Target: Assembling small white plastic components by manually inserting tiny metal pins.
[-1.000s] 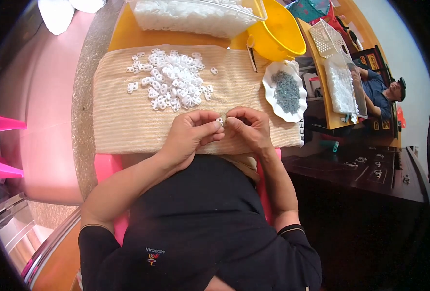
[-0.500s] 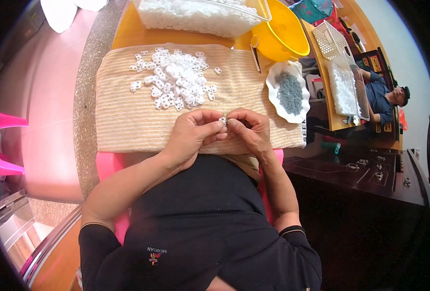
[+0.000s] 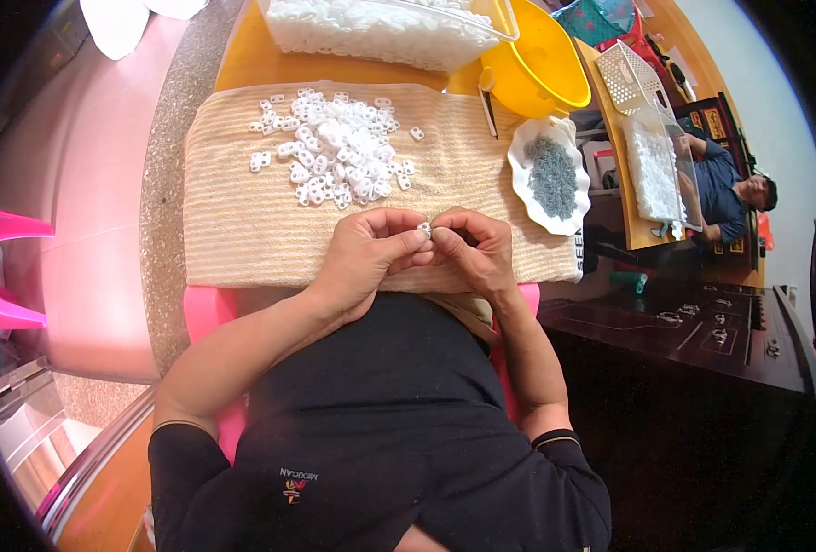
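Note:
Between my fingertips, near the front of the striped cloth, is a small white plastic piece with holes. My left hand pinches it between thumb and forefinger. My right hand meets it from the other side, thumb and forefinger pressed together at the piece; whether a smaller part sits in that pinch is hidden. Beyond my hands lies a pile of similar white two-holed plastic pieces. To the right, a white wavy-edged plate carries a heap of small grey-blue parts.
A clear bin full of white pieces and a yellow basin stand at the back. Tweezers lie beside the basin. At right, a person sits behind another table with a tray of white pieces. A pink stool is at left.
The whole view shifts very slightly. Both hands stay together on the small white piece, with hardly any finger movement visible.

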Motion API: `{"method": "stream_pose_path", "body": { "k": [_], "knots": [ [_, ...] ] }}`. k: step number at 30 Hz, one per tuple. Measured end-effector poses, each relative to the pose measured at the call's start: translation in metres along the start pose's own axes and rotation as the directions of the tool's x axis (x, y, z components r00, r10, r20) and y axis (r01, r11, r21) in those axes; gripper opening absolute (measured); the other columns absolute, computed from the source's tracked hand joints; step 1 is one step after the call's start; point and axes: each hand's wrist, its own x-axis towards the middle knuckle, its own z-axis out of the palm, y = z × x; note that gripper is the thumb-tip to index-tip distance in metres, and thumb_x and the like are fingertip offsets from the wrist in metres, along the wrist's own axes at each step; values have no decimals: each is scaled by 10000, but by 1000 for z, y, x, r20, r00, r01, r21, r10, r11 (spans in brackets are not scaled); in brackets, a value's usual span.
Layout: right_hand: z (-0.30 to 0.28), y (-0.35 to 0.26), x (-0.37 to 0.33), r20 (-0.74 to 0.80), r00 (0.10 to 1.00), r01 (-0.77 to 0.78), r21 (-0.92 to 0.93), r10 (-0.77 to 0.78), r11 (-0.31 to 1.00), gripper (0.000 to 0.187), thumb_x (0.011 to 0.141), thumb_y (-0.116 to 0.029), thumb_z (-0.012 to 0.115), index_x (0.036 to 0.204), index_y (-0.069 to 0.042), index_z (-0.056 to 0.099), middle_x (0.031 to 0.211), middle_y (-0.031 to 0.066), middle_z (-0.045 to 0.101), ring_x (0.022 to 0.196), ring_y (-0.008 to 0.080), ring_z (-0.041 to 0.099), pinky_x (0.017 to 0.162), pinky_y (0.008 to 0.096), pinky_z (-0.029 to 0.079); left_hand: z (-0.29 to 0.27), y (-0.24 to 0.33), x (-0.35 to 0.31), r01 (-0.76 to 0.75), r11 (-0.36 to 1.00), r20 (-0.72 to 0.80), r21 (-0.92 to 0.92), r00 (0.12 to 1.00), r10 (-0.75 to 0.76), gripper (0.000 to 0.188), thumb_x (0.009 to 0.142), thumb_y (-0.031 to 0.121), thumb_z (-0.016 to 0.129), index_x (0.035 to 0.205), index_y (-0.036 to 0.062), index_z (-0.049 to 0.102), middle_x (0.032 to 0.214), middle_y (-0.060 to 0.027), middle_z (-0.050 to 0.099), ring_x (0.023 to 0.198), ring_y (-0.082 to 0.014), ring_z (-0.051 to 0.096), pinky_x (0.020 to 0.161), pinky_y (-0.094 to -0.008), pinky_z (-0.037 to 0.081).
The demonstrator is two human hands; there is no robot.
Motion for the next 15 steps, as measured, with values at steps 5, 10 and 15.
{"method": "stream_pose_path", "body": {
  "k": [5,10,15],
  "knots": [
    [6,-9,0,-12,1000,-14,8,14,1000,96,894,-62,636,923,28,658,833,28,658,745,65,589,673,201,480,-1,-3,1,-18,999,-20,42,1000,19,162,881,34,630,1035,-6,602,932,-80,654,814,-138,658,764,-252,567],
    [8,-10,1,-7,1000,-3,-2,3,1000,101,895,-68,635,915,28,663,816,28,661,740,64,586,671,200,477,-1,-5,1,-53,997,-21,57,998,55,164,880,28,628,1036,-13,598,927,-88,653,806,-142,658,763,-254,564],
    [4,-4,2,34,999,-2,14,2,1000,126,907,-81,627,935,38,655,810,38,664,722,76,607,648,210,501,0,-6,0,-62,995,-42,74,997,65,160,877,23,630,1027,-23,596,910,-91,653,798,-146,657,758,-256,561]
  ]
}}
